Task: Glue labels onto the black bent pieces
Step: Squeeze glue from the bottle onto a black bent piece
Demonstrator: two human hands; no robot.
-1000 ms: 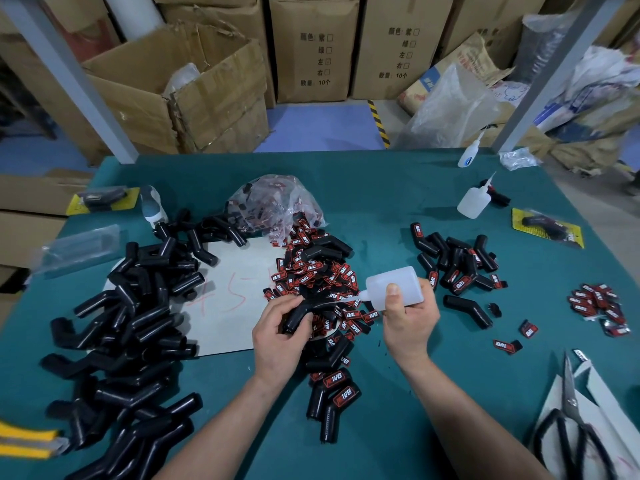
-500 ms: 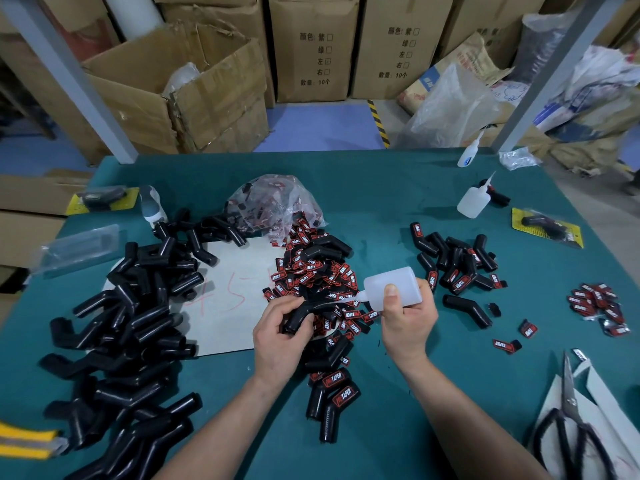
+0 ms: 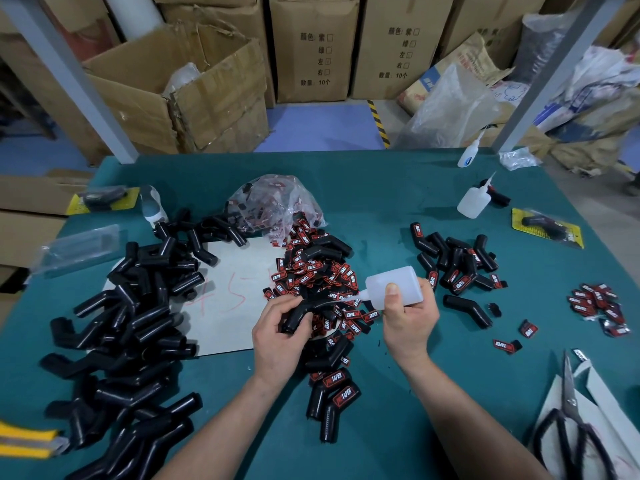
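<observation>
— While both forearms are reaching in from the near edge of the table (image 3: 381,188), what is lying closest?

— Scissors (image 3: 568,420) are lying on white paper at the near right, with their tips pointing away. Near the middle, a few finished pieces (image 3: 334,398) are lying with their "TAPER" labels facing up.

— And the piece being worked on?

— The left hand (image 3: 277,336) is gripping a black bent piece (image 3: 298,315) over the label heap, its fingers curling round the lower leg. That leg is running up and to the right out of the palm. Past the bend, the other leg is pointing right, toward the bottle.

— What is the other hand doing?

— The right hand (image 3: 408,320) is clamping a translucent glue bottle (image 3: 394,285), with the thumb pressing on top and the fingers wrapping underneath. The bottle is lying almost level, its long axis running left to right and its nozzle pointing left at the piece's free leg. I cannot tell whether the tip is touching.

— And beyond the hands?

— A heap of red-and-black labels (image 3: 311,268) is sitting just behind them, in front of a clear plastic bag (image 3: 273,202). Unlabelled black pieces (image 3: 131,306) are piling up on the left, and a smaller labelled group (image 3: 457,261) is lying to the right. Further back, two more squeeze bottles (image 3: 472,202) are sitting near the far right corner. Cardboard boxes (image 3: 311,46) are standing on the floor behind the table.
</observation>
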